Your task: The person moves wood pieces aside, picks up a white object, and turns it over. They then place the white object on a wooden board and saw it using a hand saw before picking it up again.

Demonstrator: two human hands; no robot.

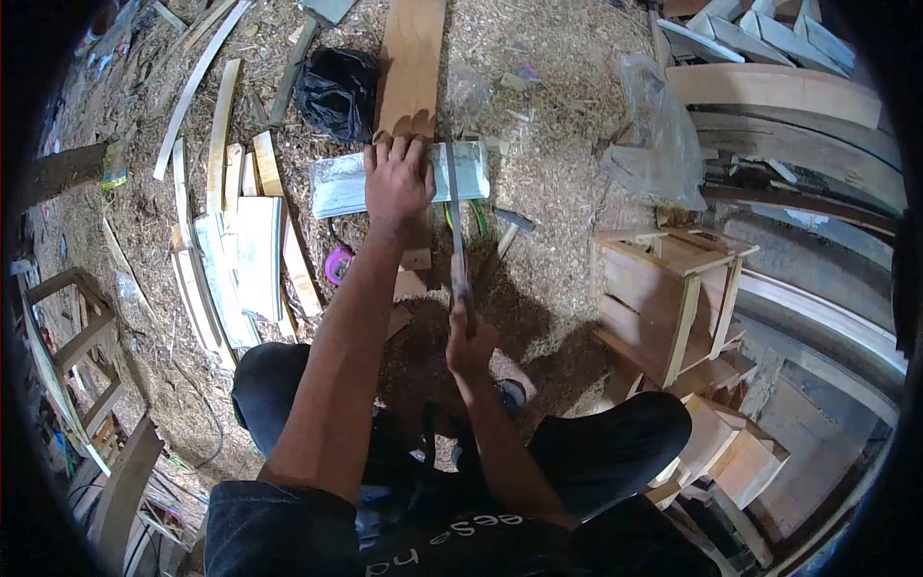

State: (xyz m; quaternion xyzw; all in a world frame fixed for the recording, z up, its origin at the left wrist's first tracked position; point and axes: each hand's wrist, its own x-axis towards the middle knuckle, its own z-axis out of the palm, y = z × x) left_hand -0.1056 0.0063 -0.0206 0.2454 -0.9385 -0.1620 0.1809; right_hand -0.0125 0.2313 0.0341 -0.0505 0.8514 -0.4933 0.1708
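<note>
A short white-painted wooden moulding (336, 188) lies crosswise over the end of a brown plank (411, 58). My left hand (399, 178) grips it from above, fingers curled over its far edge. My right hand (469, 341) is closed round the handle of a handsaw (456, 216). The narrow blade, seen almost edge-on, crosses the moulding just right of my left hand. How deep the teeth sit in the wood cannot be made out. A hammer (511, 223) lies on the ground close to the moulding's right end.
Several painted strips (258, 260) lie at the left, and a black plastic bag (336, 94) sits beside the plank. A purple tape roll (337, 264) is near my left forearm. Wooden boxes (663, 303) and stacked curved boards (788, 144) stand at the right. Shavings cover the ground.
</note>
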